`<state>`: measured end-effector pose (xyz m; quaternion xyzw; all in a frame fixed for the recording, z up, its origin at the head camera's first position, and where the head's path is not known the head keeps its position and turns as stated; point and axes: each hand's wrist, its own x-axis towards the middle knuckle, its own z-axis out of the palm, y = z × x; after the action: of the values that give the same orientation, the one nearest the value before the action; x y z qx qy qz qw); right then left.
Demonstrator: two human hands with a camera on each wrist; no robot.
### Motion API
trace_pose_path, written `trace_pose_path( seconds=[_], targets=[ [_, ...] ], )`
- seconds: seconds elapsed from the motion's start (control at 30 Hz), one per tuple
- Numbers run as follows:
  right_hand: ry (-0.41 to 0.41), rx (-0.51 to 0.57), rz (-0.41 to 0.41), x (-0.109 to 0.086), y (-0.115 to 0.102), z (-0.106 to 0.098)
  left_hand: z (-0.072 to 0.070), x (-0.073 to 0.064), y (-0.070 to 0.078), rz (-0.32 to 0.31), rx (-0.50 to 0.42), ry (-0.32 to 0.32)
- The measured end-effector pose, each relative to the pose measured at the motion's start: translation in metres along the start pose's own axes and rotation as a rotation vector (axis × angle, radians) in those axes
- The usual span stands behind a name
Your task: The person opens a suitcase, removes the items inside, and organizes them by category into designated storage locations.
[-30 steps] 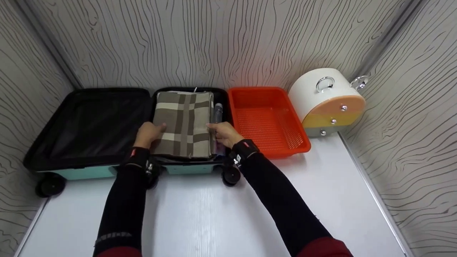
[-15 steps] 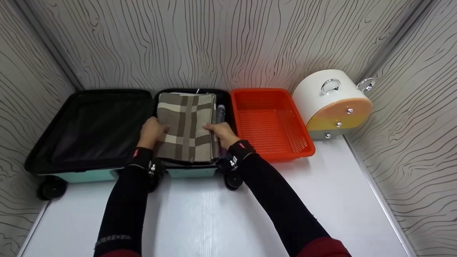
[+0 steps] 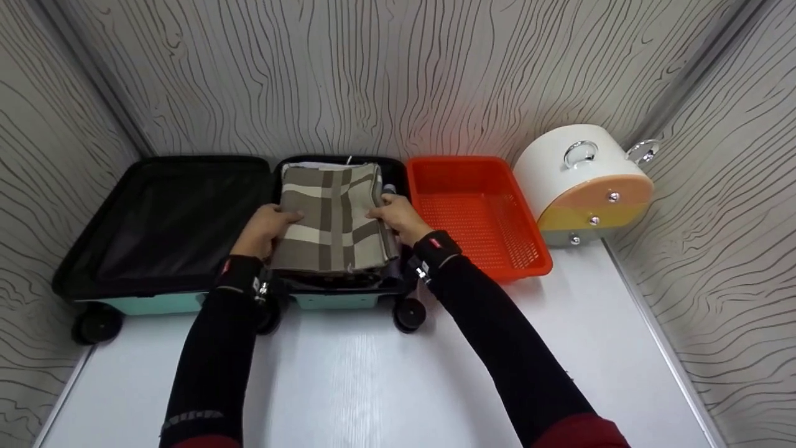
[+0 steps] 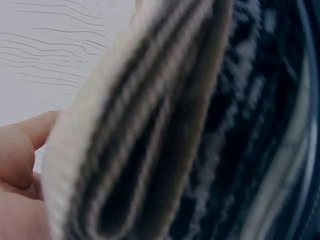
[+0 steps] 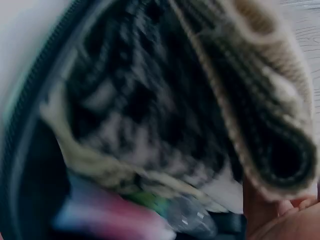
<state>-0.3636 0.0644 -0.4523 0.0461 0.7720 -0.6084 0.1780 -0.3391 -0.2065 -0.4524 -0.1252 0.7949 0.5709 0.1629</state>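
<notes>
A folded brown-and-beige plaid cloth (image 3: 326, 214) is held level over the right half of an opened suitcase (image 3: 336, 302). My left hand (image 3: 267, 225) grips its left edge with the thumb on top, and my right hand (image 3: 401, 218) pinches the right edge the same way. Stacked fold layers show in the left wrist view, where the cloth (image 4: 75, 150) hides part of the fingers. Beneath it, in the right wrist view, lies a dark-and-white patterned fabric (image 5: 145, 110). A pink bottle-like thing (image 5: 115, 217), blurred, lies beside that fabric.
The suitcase's black-lined other half (image 3: 168, 224) lies open on the left. An orange perforated basket (image 3: 479, 274) stands close on the right, and a white rounded drawer box (image 3: 553, 155) with coloured drawers is beyond it. A patterned wall (image 3: 336, 74) rises behind.
The plaid cloth has come up off the suitcase contents, its near edge now raised with a dark gap below. Both hands keep their hold on its sides. The view has shifted slightly.
</notes>
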Motion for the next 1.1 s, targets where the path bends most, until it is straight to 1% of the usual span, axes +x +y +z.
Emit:
trace_pose_path(
  seconds=[0.07, 0.13, 0.17, 0.23, 0.3, 0.37, 0.43, 0.53, 0.6, 0.67, 0.73, 0.8, 0.9, 1.0, 1.1],
  targets=[
    [-0.012, -0.037, -0.049, -0.003, -0.008, -0.009, 0.005, -0.003, 0.008, 0.018, -0.011, -0.003],
    [-0.015, -0.074, -0.095, -0.007, -0.015, -0.018, 0.011, -0.006, 0.018, 0.047, 0.0, 0.002],
    [-0.02, -0.072, -0.108, -0.009, -0.018, -0.023, 0.014, -0.007, 0.023, 0.063, 0.007, 0.0],
    [-0.04, -0.062, -0.126, -0.013, -0.024, -0.034, 0.021, -0.009, 0.033, 0.087, 0.018, 0.0],
    [-0.047, -0.083, -0.136, -0.017, -0.028, -0.046, 0.03, -0.011, 0.041, 0.103, 0.008, 0.002],
    [-0.06, -0.098, -0.149, -0.021, -0.03, -0.06, 0.04, -0.014, 0.049, 0.121, 0.005, 0.003],
    [-0.059, -0.132, -0.159, -0.028, -0.031, -0.078, 0.053, -0.017, 0.056, 0.144, -0.011, -0.008],
    [-0.017, -0.168, -0.165, -0.037, -0.03, -0.11, 0.08, -0.018, 0.069, 0.195, -0.055, -0.042],
    [0.02, -0.197, -0.165, -0.043, -0.028, -0.133, 0.102, -0.018, 0.078, 0.228, -0.087, -0.065],
    [0.061, -0.23, -0.164, -0.045, -0.025, -0.155, 0.125, -0.013, 0.085, 0.253, -0.098, -0.07],
    [0.086, -0.264, -0.168, -0.048, -0.02, -0.176, 0.149, -0.008, 0.09, 0.274, -0.106, -0.07],
    [0.097, -0.278, -0.154, -0.05, -0.014, -0.195, 0.172, -0.003, 0.093, 0.286, -0.11, -0.067],
    [0.111, -0.286, -0.136, -0.051, -0.002, -0.22, 0.203, 0.004, 0.096, 0.298, -0.106, -0.058],
    [0.128, -0.284, -0.12, -0.047, 0.008, -0.238, 0.226, 0.011, 0.099, 0.3, -0.109, -0.043],
    [0.171, -0.308, -0.102, -0.042, 0.013, -0.247, 0.238, 0.017, 0.099, 0.303, -0.133, -0.03]
  ],
)
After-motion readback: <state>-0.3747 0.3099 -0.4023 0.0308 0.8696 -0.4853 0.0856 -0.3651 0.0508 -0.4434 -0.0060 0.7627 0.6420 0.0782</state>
